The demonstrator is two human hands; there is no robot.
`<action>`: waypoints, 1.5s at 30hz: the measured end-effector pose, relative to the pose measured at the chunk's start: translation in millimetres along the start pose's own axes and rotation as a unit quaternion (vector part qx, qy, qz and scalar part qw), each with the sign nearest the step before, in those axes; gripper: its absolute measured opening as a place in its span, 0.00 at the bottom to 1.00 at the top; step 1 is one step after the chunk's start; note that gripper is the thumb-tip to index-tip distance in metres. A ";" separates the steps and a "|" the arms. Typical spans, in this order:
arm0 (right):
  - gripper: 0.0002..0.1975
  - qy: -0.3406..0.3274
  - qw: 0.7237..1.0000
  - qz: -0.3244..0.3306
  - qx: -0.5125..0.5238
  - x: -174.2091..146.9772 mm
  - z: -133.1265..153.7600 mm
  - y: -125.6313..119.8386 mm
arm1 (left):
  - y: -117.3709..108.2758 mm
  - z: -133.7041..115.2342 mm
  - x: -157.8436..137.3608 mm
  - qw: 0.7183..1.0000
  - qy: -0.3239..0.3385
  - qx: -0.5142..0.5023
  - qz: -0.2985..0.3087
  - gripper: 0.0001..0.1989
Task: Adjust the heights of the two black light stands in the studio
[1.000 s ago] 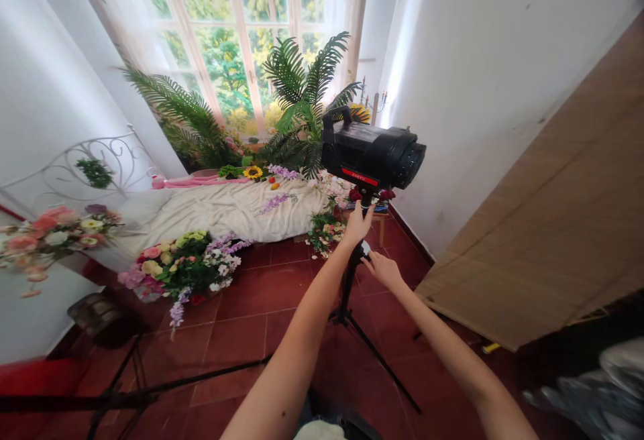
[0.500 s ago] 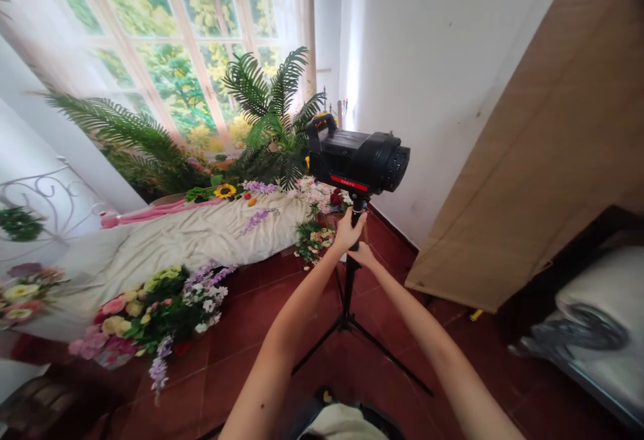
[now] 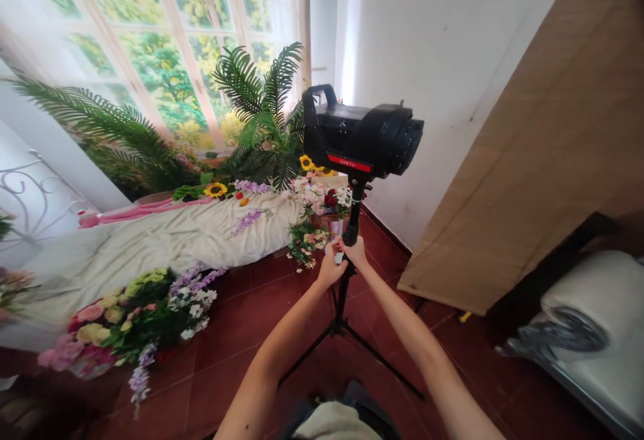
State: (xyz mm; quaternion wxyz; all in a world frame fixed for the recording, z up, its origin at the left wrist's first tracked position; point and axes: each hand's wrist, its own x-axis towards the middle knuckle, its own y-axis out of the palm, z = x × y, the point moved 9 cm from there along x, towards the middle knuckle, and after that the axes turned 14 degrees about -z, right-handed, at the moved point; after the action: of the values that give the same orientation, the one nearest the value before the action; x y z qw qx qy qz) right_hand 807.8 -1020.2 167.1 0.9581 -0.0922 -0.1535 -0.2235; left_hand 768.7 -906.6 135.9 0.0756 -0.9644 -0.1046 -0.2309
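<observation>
A black studio light (image 3: 359,137) with a top handle and a red label sits on a black light stand (image 3: 341,296), whose legs are spread on the floor. My right hand (image 3: 355,253) is closed round the pole just below its black collar. Beside it, my left hand (image 3: 332,265) is closed at the same height on the pole's left side. Its fingertips are partly hidden near the collar. Between my hands and the light, a length of upper pole (image 3: 355,215) is exposed.
A cream-draped bed (image 3: 241,232) with flowers (image 3: 145,309) lies to the left, below a palm plant (image 3: 261,104). A brown hanging panel (image 3: 493,158) and a cushioned seat with a silver frame (image 3: 594,319) stand at the right. Red tiles (image 3: 226,333) cover the floor.
The light stands higher, with more pole showing under it. My left hand has moved from just under the light down to the collar, beside my right hand.
</observation>
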 end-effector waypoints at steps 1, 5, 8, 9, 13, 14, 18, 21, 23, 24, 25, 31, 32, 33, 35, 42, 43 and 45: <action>0.18 -0.007 1.000 -0.006 0.014 3.7 13.0 -1.4 | 7.6 1.7 -2.5 1.000 0.000 -0.003 0.013 0.27; 0.17 -0.030 0.997 0.011 0.065 25.5 74.3 -4.4 | 36.5 4.6 -2.9 0.999 -0.026 -0.014 0.033 0.26; 0.17 -0.043 0.995 0.022 0.089 45.6 116.8 -7.0 | 46.2 17.6 2.5 0.997 -0.081 0.006 -0.016 0.19; 0.17 -0.048 0.994 0.020 0.096 51.7 128.2 -8.3 | 48.5 23.4 3.5 0.995 -0.098 0.020 -0.029 0.19; 0.16 -0.058 0.992 0.012 0.108 65.9 153.4 -12.4 | 57.1 41.3 4.9 0.989 -0.122 0.070 -0.045 0.21; 0.15 -0.056 0.992 0.014 0.111 66.5 154.8 -12.8 | 57.6 44.5 5.1 0.988 -0.125 0.079 -0.051 0.22; 0.14 -0.044 0.991 0.031 0.123 63.5 150.3 -10.6 | 56.0 51.3 5.9 0.981 -0.140 0.107 -0.083 0.21; 0.15 -0.044 0.992 0.041 0.112 63.5 147.1 -8.6 | 54.5 52.6 6.0 0.975 -0.159 0.116 -0.100 0.20; 0.16 -0.053 0.992 0.054 0.098 64.8 149.5 -8.9 | 53.9 52.4 5.9 0.973 -0.167 0.120 -0.107 0.19; 0.16 -0.061 0.992 0.067 0.088 65.0 152.1 -9.5 | 53.7 52.1 6.0 0.972 -0.168 0.122 -0.111 0.19; 0.16 -0.072 0.991 0.083 0.077 64.5 155.1 -10.7 | 53.8 51.9 5.9 0.972 -0.168 0.123 -0.113 0.19; 0.20 -0.140 0.977 0.151 0.062 40.9 140.4 -43.8 | 56.0 54.7 3.7 0.972 -0.160 0.118 -0.122 0.18; 0.21 -0.136 0.977 0.157 0.050 33.5 125.0 -50.3 | 55.4 55.8 3.3 0.972 -0.159 0.120 -0.127 0.18; 0.21 -0.131 0.977 0.164 0.029 25.0 106.5 -55.5 | 55.2 57.2 2.9 0.971 -0.158 0.121 -0.131 0.17; 0.19 -0.122 0.975 0.182 -0.023 5.2 65.4 -61.9 | 55.7 60.3 2.6 0.972 -0.156 0.117 -0.134 0.16; 0.15 -0.103 0.982 0.144 -0.061 -44.3 -18.6 -71.5 | 57.6 68.4 2.5 0.972 -0.148 0.111 -0.143 0.13; 0.15 -0.096 0.984 0.134 -0.060 -46.8 -22.1 -73.3 | 57.1 68.3 2.1 0.971 -0.148 0.121 -0.146 0.13; 0.14 -0.090 0.986 0.125 -0.064 -51.1 -25.7 -76.2 | 56.3 66.0 1.7 0.969 -0.143 0.133 -0.150 0.14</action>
State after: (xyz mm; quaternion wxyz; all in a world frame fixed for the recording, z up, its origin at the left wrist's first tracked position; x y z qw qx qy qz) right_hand 735.9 -1073.3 134.2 0.9528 -0.1918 -0.2120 -0.1026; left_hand 811.8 -947.9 73.0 0.1521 -0.9420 -0.2872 -0.0834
